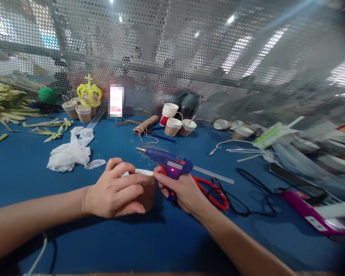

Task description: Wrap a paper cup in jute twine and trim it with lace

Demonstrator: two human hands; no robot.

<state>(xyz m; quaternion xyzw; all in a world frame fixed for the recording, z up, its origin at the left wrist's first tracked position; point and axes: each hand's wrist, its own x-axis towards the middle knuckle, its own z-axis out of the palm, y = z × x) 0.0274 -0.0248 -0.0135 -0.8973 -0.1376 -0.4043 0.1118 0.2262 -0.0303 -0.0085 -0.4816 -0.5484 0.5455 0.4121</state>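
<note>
Your left hand (115,189) is curled around the white-rimmed brown cup (148,196), fingers pointing right; your right hand (185,191) grips the hot glue gun (161,157) (aimed leftward), close beside the cup on the blue table (109,245).

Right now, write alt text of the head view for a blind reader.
A person's right hand grips a blue glue gun with a lit red light, while the left hand holds a brown cup with a white rim at a blue table. White lace lies beyond the left hand; farther back are a twine roll and a yellow crown.
</note>
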